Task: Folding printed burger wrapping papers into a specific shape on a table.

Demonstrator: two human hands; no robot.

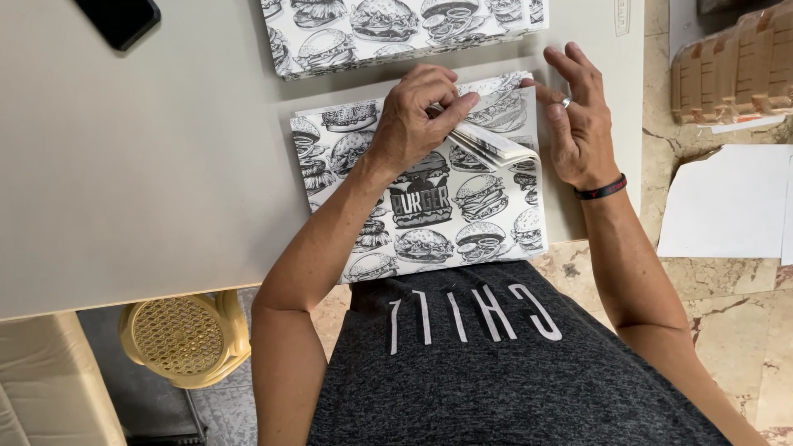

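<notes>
A stack of white wrapping sheets (429, 223) printed with black burger drawings lies on the grey table (140, 173) in front of me. My left hand (417, 116) presses on the stack's far part, its thumb and fingers pinching the lifted, curled corner of the top sheets (496, 142). My right hand (578, 116) hovers at the stack's right edge with fingers spread, a ring on one finger and a dark band on the wrist; its fingertips are near the far right corner of the paper.
A second stack of the same printed paper (396, 29) lies farther back. A black phone (120, 18) rests at the table's far left. Brown cardboard pieces (735, 70) and white sheets (723, 202) lie on the marble floor to the right. A yellow plastic stool (186, 334) stands under the table.
</notes>
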